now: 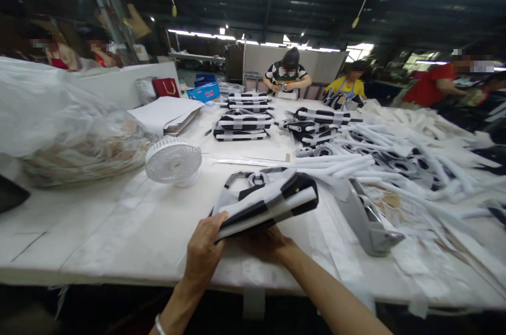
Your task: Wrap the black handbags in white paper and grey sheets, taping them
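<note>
A black bag [272,203] wrapped with white rolls and pale strips is tilted up off the white table near its front edge. My left hand [206,242] grips its left end, thumb on top and the fingers behind. Under the middle of the bag is my right hand [269,242], partly hidden and in shadow, so its fingers do not show clearly. Behind the bag, a strap and a clear-wrapped ring [258,179] lie close to the table top.
A white fan [174,161] and plastic-wrapped bundle [87,150] stand left. Stacked wrapped bags [243,123] lie beyond. At right are a grey tape dispenser [366,219], white rolls [356,164] and black straps. A person [288,74] works across the table [130,224].
</note>
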A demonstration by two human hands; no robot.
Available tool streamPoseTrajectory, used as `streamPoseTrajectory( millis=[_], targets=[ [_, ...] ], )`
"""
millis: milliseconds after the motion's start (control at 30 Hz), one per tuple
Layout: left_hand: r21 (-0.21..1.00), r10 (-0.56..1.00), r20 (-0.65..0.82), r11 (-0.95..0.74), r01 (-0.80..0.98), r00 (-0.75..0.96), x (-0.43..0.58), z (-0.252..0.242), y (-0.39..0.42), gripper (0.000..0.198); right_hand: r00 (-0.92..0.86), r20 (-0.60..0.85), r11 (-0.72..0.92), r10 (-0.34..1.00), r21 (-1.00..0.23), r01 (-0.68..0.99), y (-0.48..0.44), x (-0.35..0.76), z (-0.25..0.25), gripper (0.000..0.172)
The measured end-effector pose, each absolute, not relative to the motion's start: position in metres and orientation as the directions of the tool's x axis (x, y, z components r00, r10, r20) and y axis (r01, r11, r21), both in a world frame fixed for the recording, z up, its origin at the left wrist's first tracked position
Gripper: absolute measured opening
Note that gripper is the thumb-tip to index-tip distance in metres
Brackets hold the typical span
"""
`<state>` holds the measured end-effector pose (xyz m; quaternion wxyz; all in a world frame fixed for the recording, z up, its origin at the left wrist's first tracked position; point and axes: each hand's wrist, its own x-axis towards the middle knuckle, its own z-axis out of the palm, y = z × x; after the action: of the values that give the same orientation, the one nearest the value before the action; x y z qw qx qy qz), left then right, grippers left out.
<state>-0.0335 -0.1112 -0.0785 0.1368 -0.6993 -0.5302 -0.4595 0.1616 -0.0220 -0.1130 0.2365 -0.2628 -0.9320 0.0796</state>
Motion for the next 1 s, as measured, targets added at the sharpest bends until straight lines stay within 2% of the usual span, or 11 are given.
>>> streamPoseTrajectory(
  millis=[133, 300, 367, 467, 533, 600, 633, 700, 767, 867, 1000],
  targets=[
    [0.196, 0.580, 0.806, -0.457, 0.868, 0.123, -0.020, -0.085, -0.103, 0.045, -0.760, 0.359, 0.840, 0.541, -0.260, 0.475, -0.068, 0.191, -0.107, 0.040],
    [0.039, 0.527, 0.790, -0.553, 0.833, 0.313, -0.009, -0.092, -0.105, 0.032, -0.741, 0.588, 0.946, 0.324, -0.216, 0.242, -0.102, 0.236, -0.056, 0.024],
    [0.012, 0.521, 0.782, -0.561, 0.828, 0.342, -0.008, -0.093, -0.108, 0.031, -0.657, 0.643, 0.919, 0.393, -0.257, 0.298, -0.091, 0.237, -0.030, 0.022],
    [-0.010, 0.526, 0.771, -0.553, 0.833, 0.358, -0.007, -0.094, -0.116, 0.032, -0.523, 0.619, 0.809, 0.586, -0.403, 0.429, -0.050, 0.223, -0.006, 0.014],
    [-0.016, 0.533, 0.762, -0.552, 0.834, 0.368, -0.005, -0.094, -0.122, 0.032, -0.503, 0.486, 0.699, 0.715, -0.513, 0.497, -0.013, 0.207, -0.002, 0.014],
    [-0.006, 0.544, 0.757, -0.547, 0.837, 0.361, -0.002, -0.095, -0.129, 0.033, -0.560, 0.258, 0.595, 0.787, -0.558, 0.579, 0.024, 0.189, -0.005, 0.020],
    [0.002, 0.549, 0.756, -0.544, 0.839, 0.355, 0.000, -0.095, -0.132, 0.033, -0.613, 0.139, 0.583, 0.778, -0.522, 0.622, 0.040, 0.178, -0.008, 0.021],
    [0.016, 0.557, 0.758, -0.536, 0.844, 0.339, 0.002, -0.095, -0.135, 0.034, -0.714, -0.079, 0.647, 0.696, -0.364, 0.670, 0.066, 0.158, -0.014, 0.028],
    [0.020, 0.555, 0.762, -0.535, 0.845, 0.333, 0.003, -0.094, -0.135, 0.033, -0.768, -0.237, 0.737, 0.594, -0.221, 0.639, 0.082, 0.140, -0.017, 0.034],
    [0.019, 0.552, 0.760, -0.548, 0.836, 0.344, 0.001, -0.090, -0.130, 0.033, -0.784, -0.353, 0.801, 0.510, -0.137, 0.583, 0.091, 0.124, -0.016, 0.037],
    [0.023, 0.553, 0.750, -0.570, 0.822, 0.362, -0.001, -0.091, -0.125, 0.032, -0.743, -0.434, 0.827, 0.509, 0.008, 0.562, 0.091, 0.118, -0.008, 0.043]
  ],
)
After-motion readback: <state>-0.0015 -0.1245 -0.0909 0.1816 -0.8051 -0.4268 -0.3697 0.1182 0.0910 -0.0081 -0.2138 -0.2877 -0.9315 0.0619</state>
